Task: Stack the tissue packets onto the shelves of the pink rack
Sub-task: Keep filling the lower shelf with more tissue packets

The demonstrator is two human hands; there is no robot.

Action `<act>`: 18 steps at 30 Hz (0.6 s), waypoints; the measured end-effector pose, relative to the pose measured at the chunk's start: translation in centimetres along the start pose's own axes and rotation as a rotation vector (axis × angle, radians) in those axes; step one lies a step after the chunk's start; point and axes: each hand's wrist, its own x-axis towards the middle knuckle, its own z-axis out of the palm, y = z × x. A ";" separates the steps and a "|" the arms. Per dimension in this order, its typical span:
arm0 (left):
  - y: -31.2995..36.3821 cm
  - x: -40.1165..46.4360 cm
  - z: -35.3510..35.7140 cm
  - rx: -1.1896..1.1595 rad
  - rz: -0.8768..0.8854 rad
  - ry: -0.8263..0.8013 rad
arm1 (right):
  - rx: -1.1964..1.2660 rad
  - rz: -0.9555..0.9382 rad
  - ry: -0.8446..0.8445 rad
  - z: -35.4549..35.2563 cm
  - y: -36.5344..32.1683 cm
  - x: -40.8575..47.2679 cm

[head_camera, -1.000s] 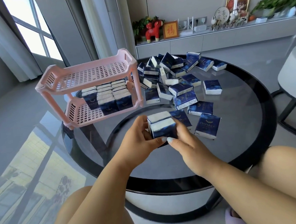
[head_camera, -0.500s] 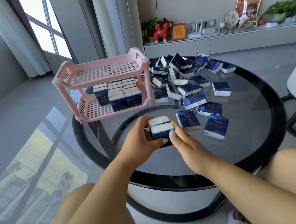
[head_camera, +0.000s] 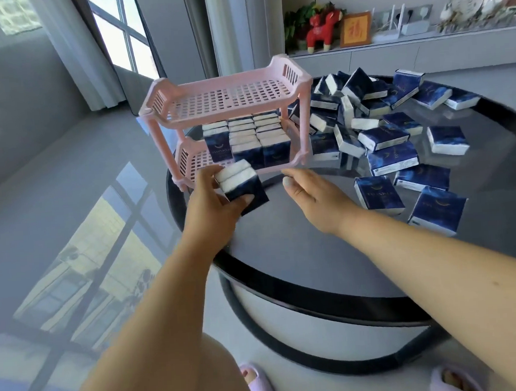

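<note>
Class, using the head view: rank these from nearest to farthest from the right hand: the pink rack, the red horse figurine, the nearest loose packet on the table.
From the right hand:
1. Loose packet, just right of it.
2. Pink rack, ahead-left.
3. Red horse figurine, on the far cabinet.

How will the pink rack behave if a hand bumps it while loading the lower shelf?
The rack looks like thin perforated plastic on slim legs, so probably light and apt to slide on the smooth glass table. The packets sit only on its lower shelf, which likely steadies it against tipping. It stands near the table's edge, so a hard shove looks risky.
</note>
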 end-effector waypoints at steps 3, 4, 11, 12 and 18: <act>0.1 2.6 -1.2 0.068 0.013 0.053 | -0.177 -0.028 -0.031 0.6 0.3 2.0; 0.2 3.5 -1.5 0.121 0.006 0.049 | -0.217 -0.027 -0.037 0.7 0.4 2.6; 0.4 8.7 -2.3 0.338 0.007 0.051 | -0.403 -0.073 0.021 1.7 1.3 3.5; 0.4 9.2 -2.2 0.361 -0.003 0.049 | -0.413 -0.079 0.026 1.7 1.3 3.4; -0.3 12.6 -0.9 0.398 -0.126 0.028 | -0.460 -0.105 0.042 1.9 1.5 3.5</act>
